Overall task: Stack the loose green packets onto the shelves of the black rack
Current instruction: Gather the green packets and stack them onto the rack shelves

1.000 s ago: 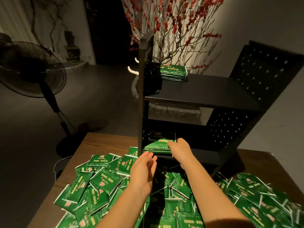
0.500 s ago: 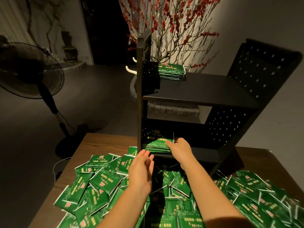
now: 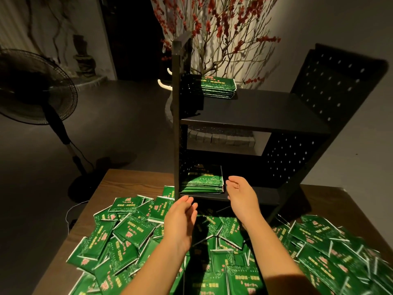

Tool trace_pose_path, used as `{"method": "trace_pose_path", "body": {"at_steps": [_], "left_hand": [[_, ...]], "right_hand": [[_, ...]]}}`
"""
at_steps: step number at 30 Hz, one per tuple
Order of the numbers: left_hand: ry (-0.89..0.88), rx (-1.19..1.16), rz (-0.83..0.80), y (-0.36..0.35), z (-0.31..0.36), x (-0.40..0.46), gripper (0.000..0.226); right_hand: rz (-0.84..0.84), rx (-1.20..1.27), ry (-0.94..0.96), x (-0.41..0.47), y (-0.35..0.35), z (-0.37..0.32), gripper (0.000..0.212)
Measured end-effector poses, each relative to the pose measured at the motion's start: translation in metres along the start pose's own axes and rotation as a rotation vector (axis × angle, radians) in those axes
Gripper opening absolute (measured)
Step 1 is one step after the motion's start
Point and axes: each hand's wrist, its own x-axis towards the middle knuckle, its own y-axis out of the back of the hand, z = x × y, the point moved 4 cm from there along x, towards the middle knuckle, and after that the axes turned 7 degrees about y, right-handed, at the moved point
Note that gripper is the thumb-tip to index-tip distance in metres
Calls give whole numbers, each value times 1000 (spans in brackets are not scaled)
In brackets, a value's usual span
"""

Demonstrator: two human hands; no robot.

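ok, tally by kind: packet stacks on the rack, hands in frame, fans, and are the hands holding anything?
Neat stacks of green packets on the black metal rack: 2, top shelf stack and bottom shelf stack
Bare hands, both empty: 2, left hand, right hand
Black pedestal fan: 1
Total: 5

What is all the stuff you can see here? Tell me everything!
loose packets: too many to count, green, heaped on the table
lower stack: one, green, bottom shelf, left end
upper stack: one, green, top shelf, left end
rack: one, black, standing on the table
table: one, brown wood, under everything
fan: one, black, on the floor at left
branches: one bunch, red blossoms, behind the rack
left hand: one, open, over the heap
right hand: one, open, beside the lower stack
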Motion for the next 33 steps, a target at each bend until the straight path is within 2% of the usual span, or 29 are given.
{"method": "trace_pose_path", "body": {"at_steps": [2, 4, 8, 13, 15, 17, 20, 22, 25, 29, 33], "left_hand": [[-8, 41, 18, 7, -1, 2, 15], [-23, 112, 37, 16, -3, 7, 12], [14, 414, 90, 34, -21, 24, 15], [109, 679, 123, 52, -51, 41, 18], [108, 739, 170, 55, -54, 49, 24], [129, 785, 221, 54, -55, 54, 18], [180, 770, 223, 50, -57, 70, 18], [221, 725, 193, 46, -59, 74, 13], [321, 573, 168, 42, -63, 77, 13], [334, 581, 121, 34, -65, 86, 21], [280, 634, 101, 26, -73, 101, 60]], "right_hand": [[77, -8, 117, -13, 10, 5, 15], [60, -12, 154, -27, 13, 19, 22], [-118, -111, 84, -48, 0, 60, 22], [-200, -338, -42, -50, -7, 106, 15], [-264, -497, -50, -45, -8, 117, 25], [-343, -662, -34, -37, -10, 124, 50], [-395, -710, -85, -24, -16, 131, 86], [-418, -729, -128, -17, -21, 137, 97], [-471, -742, -188, -14, -24, 148, 99], [-510, -752, -182, -12, -26, 153, 100], [-548, -777, -156, -10, -25, 151, 102]]}}
